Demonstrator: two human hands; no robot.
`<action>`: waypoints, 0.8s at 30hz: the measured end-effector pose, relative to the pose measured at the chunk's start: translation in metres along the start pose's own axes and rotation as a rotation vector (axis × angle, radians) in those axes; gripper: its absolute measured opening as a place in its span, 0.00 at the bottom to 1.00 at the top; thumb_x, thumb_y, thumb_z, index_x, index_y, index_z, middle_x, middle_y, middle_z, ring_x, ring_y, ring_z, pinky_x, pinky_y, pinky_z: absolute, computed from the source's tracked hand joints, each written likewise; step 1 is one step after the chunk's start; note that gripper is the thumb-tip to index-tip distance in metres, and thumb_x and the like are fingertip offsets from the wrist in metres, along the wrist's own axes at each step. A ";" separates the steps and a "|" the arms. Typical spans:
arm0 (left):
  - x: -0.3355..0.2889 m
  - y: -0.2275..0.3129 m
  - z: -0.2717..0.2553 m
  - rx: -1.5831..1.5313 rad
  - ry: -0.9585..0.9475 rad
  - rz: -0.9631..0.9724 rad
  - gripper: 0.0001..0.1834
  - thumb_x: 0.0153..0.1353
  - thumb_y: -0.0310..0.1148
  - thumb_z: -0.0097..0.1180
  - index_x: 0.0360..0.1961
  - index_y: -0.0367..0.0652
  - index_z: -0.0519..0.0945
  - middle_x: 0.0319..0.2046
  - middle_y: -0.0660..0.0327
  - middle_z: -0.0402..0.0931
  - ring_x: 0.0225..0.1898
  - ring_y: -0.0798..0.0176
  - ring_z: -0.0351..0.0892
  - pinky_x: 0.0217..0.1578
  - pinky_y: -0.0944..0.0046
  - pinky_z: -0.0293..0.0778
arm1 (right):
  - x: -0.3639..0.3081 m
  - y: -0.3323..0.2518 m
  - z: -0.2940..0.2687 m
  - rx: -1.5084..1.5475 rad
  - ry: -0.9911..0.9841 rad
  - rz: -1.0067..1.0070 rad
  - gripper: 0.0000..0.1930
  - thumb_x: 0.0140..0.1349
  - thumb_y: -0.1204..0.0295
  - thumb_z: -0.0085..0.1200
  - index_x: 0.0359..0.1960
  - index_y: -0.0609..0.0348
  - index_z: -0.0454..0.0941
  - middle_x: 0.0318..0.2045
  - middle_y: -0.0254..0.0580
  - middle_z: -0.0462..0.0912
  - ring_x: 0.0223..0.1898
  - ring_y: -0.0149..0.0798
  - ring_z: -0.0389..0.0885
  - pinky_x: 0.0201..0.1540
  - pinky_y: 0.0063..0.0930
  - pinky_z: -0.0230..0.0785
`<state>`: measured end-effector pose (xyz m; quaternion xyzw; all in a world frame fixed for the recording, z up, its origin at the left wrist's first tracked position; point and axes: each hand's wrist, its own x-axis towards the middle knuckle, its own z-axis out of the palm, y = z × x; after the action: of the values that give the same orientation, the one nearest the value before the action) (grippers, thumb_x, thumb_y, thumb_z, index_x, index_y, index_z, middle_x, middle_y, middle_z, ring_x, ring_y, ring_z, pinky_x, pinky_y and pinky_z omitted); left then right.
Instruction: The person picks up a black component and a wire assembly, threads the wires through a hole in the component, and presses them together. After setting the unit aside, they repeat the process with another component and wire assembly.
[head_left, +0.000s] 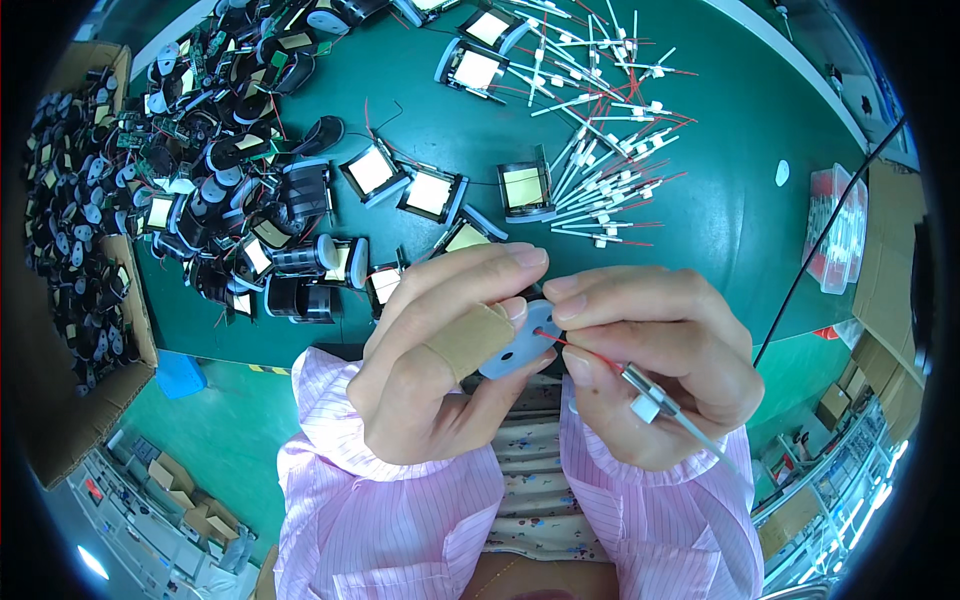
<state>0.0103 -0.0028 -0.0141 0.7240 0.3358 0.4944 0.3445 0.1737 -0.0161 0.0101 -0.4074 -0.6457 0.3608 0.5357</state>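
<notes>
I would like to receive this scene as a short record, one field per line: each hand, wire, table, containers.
Left-hand grip: shut on a pale blue-grey, oval plastic plate with holes
Right-hand grip: fingertips at the plate's edge; exact pinch unclear
Thin red wire: runs from a plate hole towards a slim white rod with metal sleeve
Dark green tabletop: black curved casings heaped left; similar white rods scattered beyond the hands
Containers: brown cardboard box left; clear plastic box right
</notes>
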 end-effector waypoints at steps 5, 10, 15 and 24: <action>0.000 -0.002 0.000 0.003 0.002 0.022 0.26 0.41 0.18 0.69 0.43 0.33 0.70 0.43 0.41 0.76 0.43 0.44 0.79 0.41 0.54 0.77 | 0.001 -0.004 -0.001 -0.063 -0.012 0.007 0.08 0.47 0.87 0.58 0.31 0.71 0.77 0.36 0.56 0.79 0.38 0.48 0.83 0.40 0.33 0.78; 0.002 -0.001 -0.001 -0.010 -0.017 0.015 0.25 0.40 0.19 0.69 0.41 0.32 0.72 0.42 0.41 0.76 0.42 0.44 0.79 0.41 0.54 0.78 | 0.003 -0.004 -0.003 -0.144 -0.016 -0.009 0.09 0.46 0.87 0.60 0.31 0.71 0.78 0.35 0.55 0.80 0.36 0.46 0.83 0.37 0.30 0.77; 0.002 -0.001 -0.003 0.000 -0.055 -0.007 0.24 0.40 0.18 0.69 0.40 0.31 0.72 0.42 0.41 0.76 0.42 0.43 0.79 0.40 0.53 0.78 | 0.005 -0.006 -0.009 -0.234 -0.095 -0.046 0.09 0.44 0.85 0.62 0.30 0.71 0.79 0.35 0.55 0.81 0.32 0.44 0.83 0.33 0.26 0.75; 0.002 0.002 -0.005 -0.062 -0.076 -0.029 0.24 0.42 0.19 0.68 0.42 0.32 0.72 0.43 0.40 0.75 0.42 0.43 0.79 0.39 0.53 0.77 | 0.007 -0.006 -0.012 -0.194 -0.125 -0.032 0.09 0.44 0.85 0.62 0.30 0.70 0.80 0.35 0.53 0.81 0.32 0.41 0.82 0.31 0.24 0.73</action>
<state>0.0067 -0.0011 -0.0100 0.7262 0.3177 0.4717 0.3863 0.1839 -0.0124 0.0205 -0.4237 -0.7161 0.3126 0.4583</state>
